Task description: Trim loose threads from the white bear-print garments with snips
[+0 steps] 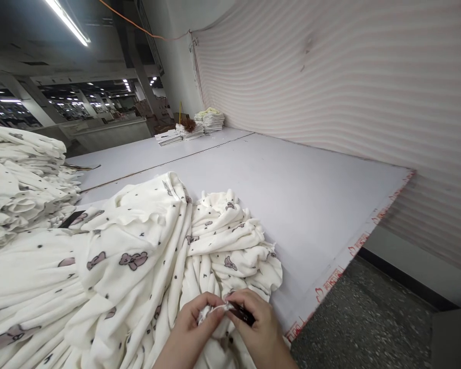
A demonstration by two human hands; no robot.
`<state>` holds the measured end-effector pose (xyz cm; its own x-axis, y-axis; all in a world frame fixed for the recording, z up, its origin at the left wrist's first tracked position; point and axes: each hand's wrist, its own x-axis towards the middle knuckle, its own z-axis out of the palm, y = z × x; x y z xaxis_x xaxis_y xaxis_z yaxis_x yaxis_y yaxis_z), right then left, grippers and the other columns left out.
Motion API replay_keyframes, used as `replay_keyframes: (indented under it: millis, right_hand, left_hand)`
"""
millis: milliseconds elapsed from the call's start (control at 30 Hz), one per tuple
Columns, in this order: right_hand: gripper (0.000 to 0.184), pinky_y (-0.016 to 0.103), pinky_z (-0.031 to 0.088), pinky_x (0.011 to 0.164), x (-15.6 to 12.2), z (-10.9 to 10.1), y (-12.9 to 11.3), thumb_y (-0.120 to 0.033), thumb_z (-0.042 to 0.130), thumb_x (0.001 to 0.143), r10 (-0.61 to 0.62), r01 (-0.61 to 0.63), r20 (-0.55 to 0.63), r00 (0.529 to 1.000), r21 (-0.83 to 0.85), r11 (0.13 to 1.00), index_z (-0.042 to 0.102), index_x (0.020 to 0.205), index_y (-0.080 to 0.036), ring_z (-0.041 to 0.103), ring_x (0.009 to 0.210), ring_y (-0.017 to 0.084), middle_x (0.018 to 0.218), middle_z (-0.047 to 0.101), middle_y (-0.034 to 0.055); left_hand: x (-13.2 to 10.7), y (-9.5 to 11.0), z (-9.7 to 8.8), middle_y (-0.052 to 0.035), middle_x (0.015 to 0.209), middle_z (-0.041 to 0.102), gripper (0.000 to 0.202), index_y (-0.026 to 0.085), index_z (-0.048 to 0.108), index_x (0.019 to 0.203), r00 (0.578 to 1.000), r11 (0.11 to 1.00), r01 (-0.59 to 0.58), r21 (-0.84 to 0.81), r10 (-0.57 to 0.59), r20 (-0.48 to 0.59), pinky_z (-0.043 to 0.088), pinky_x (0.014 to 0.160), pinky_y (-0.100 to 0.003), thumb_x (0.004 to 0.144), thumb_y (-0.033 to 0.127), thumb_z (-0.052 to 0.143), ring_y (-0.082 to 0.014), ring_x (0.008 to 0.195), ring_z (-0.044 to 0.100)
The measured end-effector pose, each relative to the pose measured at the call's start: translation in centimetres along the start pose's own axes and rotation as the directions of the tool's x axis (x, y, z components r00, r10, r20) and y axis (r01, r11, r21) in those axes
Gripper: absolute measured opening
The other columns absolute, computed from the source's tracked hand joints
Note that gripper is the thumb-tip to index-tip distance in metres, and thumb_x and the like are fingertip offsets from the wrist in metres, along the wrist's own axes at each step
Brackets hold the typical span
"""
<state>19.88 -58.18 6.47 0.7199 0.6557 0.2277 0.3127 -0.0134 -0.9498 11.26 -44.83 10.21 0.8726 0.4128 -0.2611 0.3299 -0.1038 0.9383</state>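
Note:
At the table's near edge, my left hand (200,323) pinches a small gathered bit of a white garment (134,302) printed with bears and dots. My right hand (255,325) is closed around small dark thread snips (243,313), whose tip meets the pinched cloth between my fingers. The blades are mostly hidden by the fingers. Both hands almost touch at the fingertips. More of the same bear-print fabric (230,241) lies bunched just beyond them.
A tall heap of similar white fabric (23,184) stands at the left. Folded stacks (211,120) sit at the table's far end. The pale table (307,189) has a red-printed taped edge on the right. Striped sheeting (330,77) hangs behind it.

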Motion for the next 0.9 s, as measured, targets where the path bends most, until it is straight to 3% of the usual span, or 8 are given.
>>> replay_keyframes:
  millis: [100,167,300,400,500,567,700,900]
  right_hand:
    - [0.025,0.023,0.047,0.063,-0.1,0.0,0.2,-0.032,0.051,0.093,0.107,-0.107,0.022,0.994,0.01,0.994,0.065,0.078,-0.017,0.061,0.07,0.016,0.072,0.065,0.0017]
    - [0.032,0.022,0.045,0.06,-0.4,0.2,0.4,-0.034,0.044,0.096,0.105,-0.105,-0.004,0.994,-0.062,0.993,0.061,0.075,-0.017,0.059,0.066,0.015,0.068,0.062,0.0011]
    - [0.02,0.025,0.046,0.064,-1.3,0.6,1.2,-0.021,0.04,0.093,-0.071,0.063,-0.022,0.997,-0.257,0.964,0.059,0.094,-0.018,0.065,0.072,0.019,0.079,0.068,0.0051]
    - [0.018,0.027,0.046,0.063,-1.9,0.2,1.3,-0.02,0.041,0.091,-0.143,0.111,-0.057,0.988,-0.373,0.921,0.058,0.098,-0.019,0.066,0.07,0.021,0.08,0.07,0.0057]
    - [0.015,0.024,0.048,0.062,-2.1,-0.9,1.0,-0.029,0.046,0.093,-0.007,-0.02,-0.117,0.993,-0.23,0.973,0.058,0.091,-0.02,0.065,0.07,0.019,0.077,0.067,0.0032]
    - [0.016,0.023,0.049,0.065,-2.2,-1.6,0.7,-0.034,0.053,0.09,0.035,-0.046,-0.086,0.996,-0.134,0.99,0.061,0.093,-0.021,0.066,0.075,0.019,0.082,0.067,0.0031]
    - [0.02,0.025,0.05,0.069,-2.1,-2.0,0.3,-0.031,0.057,0.087,0.022,-0.024,-0.012,1.0,-0.142,0.99,0.069,0.101,-0.022,0.066,0.08,0.02,0.087,0.068,0.0045]
    - [0.018,0.026,0.051,0.072,-1.5,-1.8,-0.3,-0.029,0.061,0.085,0.066,-0.066,-0.007,0.998,-0.137,0.988,0.074,0.097,-0.023,0.067,0.083,0.021,0.088,0.072,0.0053]
  left_hand:
    - [-0.4,0.2,-0.2,-0.0007,0.08,0.066,0.026,0.02,0.066,0.091,0.996,0.977,-0.087,0.195,0.086,0.014,0.047,0.062,-0.023,0.083,0.043,0.058,-0.0162,0.068,0.058]
    - [-0.5,0.0,0.1,-0.0017,0.087,0.067,0.028,0.022,0.065,0.105,0.993,0.96,-0.115,0.257,0.117,0.008,0.049,0.064,-0.024,0.083,0.039,0.059,-0.0175,0.072,0.061]
    - [-0.4,-0.3,1.2,-0.0064,0.098,0.07,0.026,0.022,0.068,0.103,0.988,0.946,-0.153,0.285,0.151,0.029,0.051,0.08,-0.03,0.087,0.035,0.053,-0.0233,0.094,0.064]
    - [-0.3,0.0,1.7,-0.0068,0.09,0.07,0.027,0.02,0.069,0.096,0.989,0.948,-0.149,0.283,0.148,0.024,0.05,0.077,-0.031,0.087,0.037,0.051,-0.023,0.086,0.064]
    - [-0.3,0.5,1.7,-0.0056,0.086,0.071,0.029,0.018,0.068,0.089,0.997,0.972,-0.074,0.222,0.077,-0.004,0.049,0.076,-0.03,0.086,0.043,0.052,-0.0233,0.084,0.064]
    - [-0.3,0.8,1.5,-0.005,0.087,0.072,0.031,0.018,0.067,0.088,1.0,0.984,-0.027,0.174,0.028,-0.004,0.048,0.079,-0.031,0.085,0.046,0.053,-0.0238,0.086,0.065]
    - [-0.3,1.4,1.3,-0.0063,0.092,0.073,0.032,0.017,0.068,0.09,0.999,0.983,-0.001,0.184,-0.009,0.05,0.047,0.083,-0.033,0.083,0.045,0.054,-0.0256,0.091,0.064]
    - [-0.4,2.0,1.1,-0.0047,0.089,0.073,0.029,0.017,0.071,0.094,0.994,0.984,-0.032,0.176,0.013,0.106,0.048,0.083,-0.032,0.085,0.04,0.055,-0.0243,0.09,0.065]
